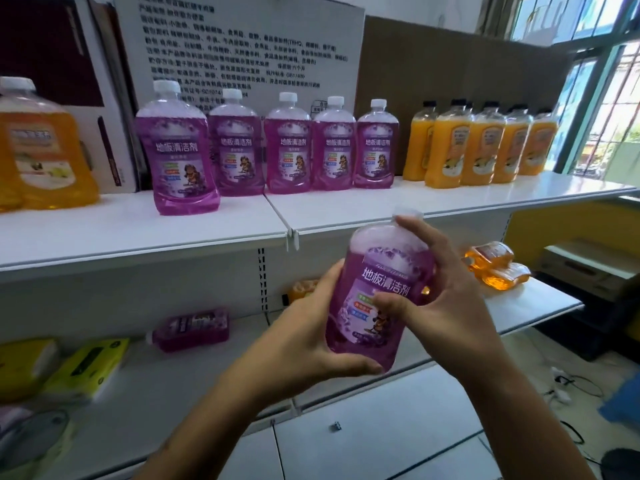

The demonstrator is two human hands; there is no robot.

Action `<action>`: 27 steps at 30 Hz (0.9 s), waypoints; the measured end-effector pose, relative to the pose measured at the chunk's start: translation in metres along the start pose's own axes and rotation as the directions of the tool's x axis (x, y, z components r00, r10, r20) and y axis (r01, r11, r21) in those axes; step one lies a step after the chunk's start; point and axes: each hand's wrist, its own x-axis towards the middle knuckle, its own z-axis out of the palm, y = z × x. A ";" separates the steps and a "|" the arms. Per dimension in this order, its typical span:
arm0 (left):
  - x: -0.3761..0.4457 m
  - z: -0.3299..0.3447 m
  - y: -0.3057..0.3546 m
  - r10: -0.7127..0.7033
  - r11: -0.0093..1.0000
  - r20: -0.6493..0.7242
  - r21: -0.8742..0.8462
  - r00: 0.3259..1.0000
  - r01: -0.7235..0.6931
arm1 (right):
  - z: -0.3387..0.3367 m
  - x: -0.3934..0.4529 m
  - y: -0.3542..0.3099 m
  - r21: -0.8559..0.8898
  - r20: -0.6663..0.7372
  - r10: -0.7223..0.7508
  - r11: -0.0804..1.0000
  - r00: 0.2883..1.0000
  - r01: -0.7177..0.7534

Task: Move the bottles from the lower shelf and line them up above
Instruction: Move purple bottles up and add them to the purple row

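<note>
Both my hands hold one purple floor-cleaner bottle (pixel 377 271) upright in front of the shelves, at a height between the two boards. My left hand (pixel 311 334) cups its base and left side. My right hand (pixel 436 292) wraps its right side, thumb on the label and a finger near the clear cap. Several matching purple bottles (pixel 287 150) stand in a row on the upper shelf (pixel 346 211). Another purple bottle (pixel 192 329) lies on its side on the lower shelf (pixel 194 382). Amber bottles (pixel 495 265) lie on the lower shelf at the right.
Orange juice bottles (pixel 481 147) stand at the right of the upper shelf, big amber bottles (pixel 38 150) at its left. Behind them lean a white printed board (pixel 242 46) and cardboard. Yellow-green tissue packs (pixel 86 365) sit at the lower shelf's left.
</note>
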 end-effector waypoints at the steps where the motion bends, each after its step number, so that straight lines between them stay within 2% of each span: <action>1: 0.002 -0.006 0.008 0.022 1.000 -0.016 0.013 1.000 -0.022 | 0.001 0.007 -0.008 -0.003 0.020 -0.034 0.999 0.999 0.034; 4: 0.008 -0.030 0.030 0.071 0.992 -0.080 0.108 0.994 -0.062 | 0.006 0.029 -0.030 -0.057 0.090 -0.141 0.988 0.986 0.146; 7: 0.017 -0.054 0.051 0.098 0.985 -0.130 0.154 0.987 -0.077 | 0.012 0.054 -0.049 -0.244 0.202 -0.292 0.909 0.935 0.337; 11: 0.030 -0.086 0.071 0.116 0.974 -0.188 0.214 0.975 -0.075 | 0.023 0.093 -0.066 -0.219 0.254 -0.392 0.867 0.884 0.447; 15: 0.053 -0.113 0.069 0.122 0.945 -0.289 0.326 0.950 -0.022 | 0.037 0.138 -0.065 -0.224 0.265 -0.364 0.877 0.893 0.424; 19: 0.062 -0.123 0.040 -0.012 0.934 -0.344 0.332 0.939 0.134 | 0.056 0.162 -0.038 -0.336 0.335 -0.262 0.864 0.905 0.374; 22: 0.061 -0.121 0.014 -0.064 0.919 -0.427 0.328 0.902 0.220 | 0.070 0.169 -0.014 -0.390 0.318 -0.238 0.850 0.918 0.355; 27: 0.061 -0.124 -0.003 -0.050 0.739 -0.507 0.561 0.861 0.373 | 0.092 0.192 0.011 -0.393 0.278 -0.223 0.861 0.934 0.322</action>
